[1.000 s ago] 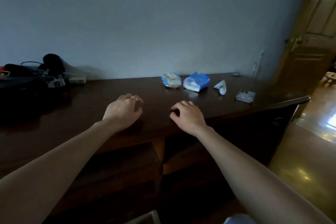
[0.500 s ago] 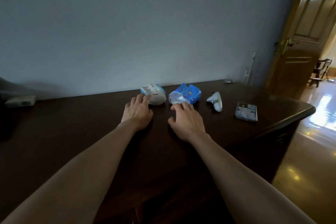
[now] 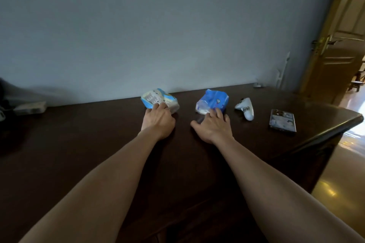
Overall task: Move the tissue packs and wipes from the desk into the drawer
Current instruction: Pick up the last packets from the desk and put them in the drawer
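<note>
A white and light-blue wipes pack (image 3: 158, 99) lies near the back of the dark wooden desk (image 3: 98, 144). My left hand (image 3: 158, 122) reaches to it, fingertips resting on its near side, thumb hidden. To the right lies a crumpled blue tissue pack (image 3: 214, 100). My right hand (image 3: 214, 126) touches its near edge with straight fingers, thumb spread out to the left. Neither pack is lifted. No drawer is in view.
A white game controller (image 3: 245, 107) and a phone (image 3: 282, 119) lie right of the blue pack, near the desk's right edge. A pale object (image 3: 29, 107) sits at the far left by the wall. An open wooden door (image 3: 339, 55) stands at the right.
Both hands have moved forward across the desk from its front edge to the two packs, and the camera has moved closer. Now the fingertips touch the packs.
</note>
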Motion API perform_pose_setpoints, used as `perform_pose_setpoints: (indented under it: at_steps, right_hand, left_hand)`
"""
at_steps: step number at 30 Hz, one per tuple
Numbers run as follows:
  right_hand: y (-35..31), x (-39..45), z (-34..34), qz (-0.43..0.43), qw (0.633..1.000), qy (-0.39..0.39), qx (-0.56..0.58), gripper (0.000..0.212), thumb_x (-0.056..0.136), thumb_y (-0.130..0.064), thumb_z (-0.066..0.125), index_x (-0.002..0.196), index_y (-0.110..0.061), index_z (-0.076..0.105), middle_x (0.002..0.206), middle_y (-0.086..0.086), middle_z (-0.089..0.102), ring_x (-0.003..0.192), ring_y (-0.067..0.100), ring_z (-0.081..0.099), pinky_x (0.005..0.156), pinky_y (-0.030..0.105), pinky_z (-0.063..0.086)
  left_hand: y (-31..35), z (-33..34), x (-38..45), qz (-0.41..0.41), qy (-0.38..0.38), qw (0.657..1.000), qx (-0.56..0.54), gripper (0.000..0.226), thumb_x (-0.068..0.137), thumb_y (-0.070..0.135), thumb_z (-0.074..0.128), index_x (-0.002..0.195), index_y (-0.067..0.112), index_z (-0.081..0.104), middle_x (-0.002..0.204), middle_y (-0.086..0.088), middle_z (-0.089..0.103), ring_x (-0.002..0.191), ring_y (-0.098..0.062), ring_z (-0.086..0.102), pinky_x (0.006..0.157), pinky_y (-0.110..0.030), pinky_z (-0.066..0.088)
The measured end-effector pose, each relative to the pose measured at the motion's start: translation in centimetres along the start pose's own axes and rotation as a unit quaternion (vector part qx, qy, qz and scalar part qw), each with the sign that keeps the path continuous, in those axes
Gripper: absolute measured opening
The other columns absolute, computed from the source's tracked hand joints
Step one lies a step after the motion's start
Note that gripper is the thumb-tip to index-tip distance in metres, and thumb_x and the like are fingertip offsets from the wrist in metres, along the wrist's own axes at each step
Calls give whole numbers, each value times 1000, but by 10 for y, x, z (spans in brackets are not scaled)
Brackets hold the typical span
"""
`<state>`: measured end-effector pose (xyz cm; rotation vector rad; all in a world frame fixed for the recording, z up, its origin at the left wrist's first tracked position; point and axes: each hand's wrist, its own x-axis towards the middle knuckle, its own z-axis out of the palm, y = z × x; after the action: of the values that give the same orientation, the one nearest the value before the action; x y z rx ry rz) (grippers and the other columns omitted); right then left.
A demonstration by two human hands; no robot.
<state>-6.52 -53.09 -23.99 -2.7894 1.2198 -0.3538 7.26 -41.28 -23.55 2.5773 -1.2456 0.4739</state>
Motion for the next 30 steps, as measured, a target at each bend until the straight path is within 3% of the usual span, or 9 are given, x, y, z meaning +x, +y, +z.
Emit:
perform_pose_setpoints:
  at_steps: [3,6,13,17,20,23,26,28,30]
  right_hand:
    - [-2,-2,-3,-4,1000,12,-17,85,93,-65,33,148,-2,44,158,9,39,150,24,22,124,50,8]
    - [-3,-17,-8,-50,998,20,-20,68,96,-57,37,139,-8,56,147,6,50,141,25,33,120,47,19]
    - [-51,-123,-18,-319,939,68,109,35,91,-28,58,123,-25,72,134,-9,65,125,16,52,103,31,43]
    - [-73,-173,-28,-287,922,115,234,24,88,-23,70,110,-32,64,112,-13,68,104,8,63,84,28,53]
    - [-79,-199,-38,-233,919,92,306,45,83,-20,74,113,-32,43,87,-10,67,79,10,67,69,33,55]
    - [-88,-234,-39,-242,917,61,310,60,75,-26,71,125,-40,41,83,-10,67,71,8,63,62,29,50]
    - [-100,-270,-33,-243,908,57,337,35,70,-37,60,105,-42,57,79,-17,68,69,3,63,59,29,50]
    - [-109,-294,-28,-252,902,60,346,34,70,-42,58,104,-38,61,79,-18,69,70,1,63,60,29,53]
    - [-116,-316,-24,-261,897,60,352,38,71,-42,58,109,-39,60,80,-18,70,71,1,64,63,29,54]
  left_hand:
    - [-7,-12,-26,-12,1,1000,-26,48,93,26,43,134,6,59,135,-7,50,123,-26,44,102,-44,38]
    - [-17,-23,-55,-35,2,998,-60,47,93,24,45,134,6,58,136,-4,49,123,-24,44,98,-44,41]
    - [-51,-60,-129,-132,153,963,-180,43,90,21,55,132,10,58,139,-2,44,127,-26,41,89,-47,48]
    - [-71,-87,-184,-155,227,939,-207,50,89,38,69,133,19,54,136,0,45,110,-26,58,80,-42,50]
    - [-78,-115,-228,-154,276,920,-231,55,80,41,78,124,25,50,126,6,44,92,-16,61,70,-31,47]
    - [-79,-140,-274,-212,323,869,-310,60,68,47,84,109,33,43,110,17,44,79,-1,53,67,-18,39]
    - [-79,-153,-318,-277,353,783,-430,64,62,43,82,108,35,37,101,18,51,82,4,57,61,-8,39]
    - [-83,-153,-341,-297,345,719,-525,67,68,28,76,122,29,37,106,10,57,88,-2,62,70,-14,48]
    - [-89,-150,-365,-318,317,684,-575,63,75,20,68,133,23,43,111,2,63,96,-11,65,80,-28,55]
